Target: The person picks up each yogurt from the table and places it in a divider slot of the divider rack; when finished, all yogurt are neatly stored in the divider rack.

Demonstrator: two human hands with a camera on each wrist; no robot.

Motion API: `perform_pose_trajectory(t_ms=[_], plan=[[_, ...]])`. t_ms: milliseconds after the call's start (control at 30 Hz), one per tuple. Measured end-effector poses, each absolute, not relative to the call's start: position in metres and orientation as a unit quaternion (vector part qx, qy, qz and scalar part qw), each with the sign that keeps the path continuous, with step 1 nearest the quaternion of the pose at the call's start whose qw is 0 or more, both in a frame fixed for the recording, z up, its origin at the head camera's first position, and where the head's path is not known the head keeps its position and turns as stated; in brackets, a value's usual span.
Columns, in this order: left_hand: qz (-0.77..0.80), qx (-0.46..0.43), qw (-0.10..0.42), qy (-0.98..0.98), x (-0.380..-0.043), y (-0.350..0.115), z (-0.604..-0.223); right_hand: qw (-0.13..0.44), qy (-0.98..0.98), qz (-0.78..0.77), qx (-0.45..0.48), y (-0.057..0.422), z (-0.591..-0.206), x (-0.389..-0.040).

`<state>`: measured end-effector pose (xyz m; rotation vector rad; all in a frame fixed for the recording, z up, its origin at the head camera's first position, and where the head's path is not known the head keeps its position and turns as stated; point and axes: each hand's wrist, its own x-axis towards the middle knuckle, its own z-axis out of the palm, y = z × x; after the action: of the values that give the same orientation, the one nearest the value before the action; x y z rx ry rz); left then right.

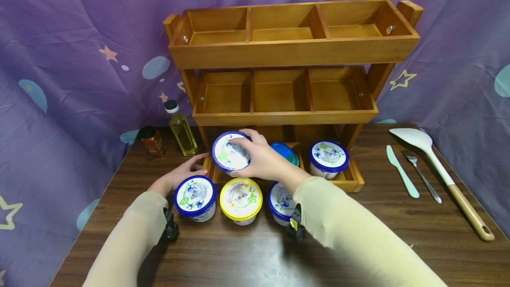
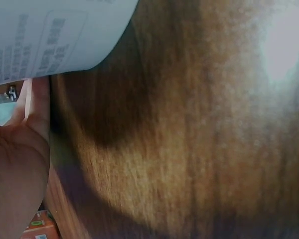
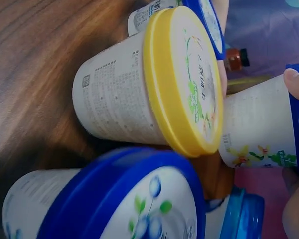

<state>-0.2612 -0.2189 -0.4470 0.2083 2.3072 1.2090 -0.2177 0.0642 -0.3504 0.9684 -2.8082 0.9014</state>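
My right hand (image 1: 260, 156) grips a blue-lidded tub (image 1: 232, 151) by the rim of its lid, over the left part of the wooden rack's (image 1: 255, 118) bottom tier. In the right wrist view, that tub's white side (image 3: 261, 124) carries yellow flowers. My left hand (image 1: 181, 176) has its fingers extended against the bottom tier's left end; it holds nothing. Close by it stands another blue-lidded tub (image 1: 195, 196), then a yellow-lidded tub (image 1: 241, 199). A third blue-lidded tub (image 1: 280, 200) is partly hidden under my right forearm.
In the bottom tier sit a bright-blue-lidded container (image 1: 286, 152) and a blue-lidded tub (image 1: 328, 158). An oil bottle (image 1: 182, 129) and a red jar (image 1: 153, 141) stand left. At right lie a light green knife (image 1: 401, 172), a fork (image 1: 422, 175) and a long-handled white spoon (image 1: 442, 167).
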Motion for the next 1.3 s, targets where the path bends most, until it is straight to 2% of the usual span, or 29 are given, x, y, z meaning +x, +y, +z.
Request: perform_pose_trajectory(t_ms=[700, 933, 1300], plan=[[0.449, 0.067, 0.265, 0.851, -0.261, -0.22, -0.447, -0.08, -0.933, 0.227, 0.269, 0.03, -0.355, -0.24], [0.447, 0.092, 0.255, 0.853, -0.259, -0.222, -0.445, -0.132, -0.936, 0.192, 0.263, 0.018, -0.355, -0.246], [0.44, 0.077, 0.264, 0.855, -0.26, -0.22, -0.443, -0.176, -0.937, 0.165, 0.254, 0.016, -0.358, -0.256]])
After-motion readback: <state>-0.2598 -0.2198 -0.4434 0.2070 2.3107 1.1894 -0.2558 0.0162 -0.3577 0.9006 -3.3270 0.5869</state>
